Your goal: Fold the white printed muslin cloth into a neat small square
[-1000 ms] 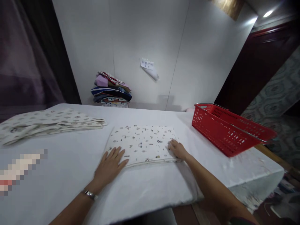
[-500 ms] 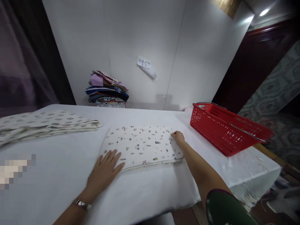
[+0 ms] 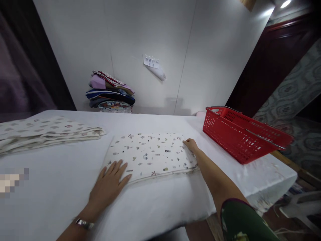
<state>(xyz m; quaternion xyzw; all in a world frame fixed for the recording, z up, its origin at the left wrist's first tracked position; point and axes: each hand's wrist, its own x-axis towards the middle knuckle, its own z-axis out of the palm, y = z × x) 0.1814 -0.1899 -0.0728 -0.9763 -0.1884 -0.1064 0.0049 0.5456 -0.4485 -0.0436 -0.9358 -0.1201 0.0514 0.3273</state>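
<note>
A folded white cloth with small printed motifs [image 3: 150, 154] lies flat on the white-covered table [image 3: 160, 207] in front of me. My left hand [image 3: 109, 184] rests flat at its near left corner, fingers spread and lying partly on the cloth. My right hand [image 3: 191, 144] is at the far right corner of the cloth, fingers curled at the edge; whether it pinches the fabric I cannot tell. A watch sits on my left wrist.
A red plastic basket [image 3: 240, 135] stands on the table's right side. Another folded patterned cloth [image 3: 47, 131] lies at the left. A stack of folded clothes [image 3: 110, 93] sits at the back against the white wall. The table edge drops off at the right.
My right hand moved from the cloth's near right edge up to its far right corner. The left hand stayed at the near left corner. The view shifted slightly.
</note>
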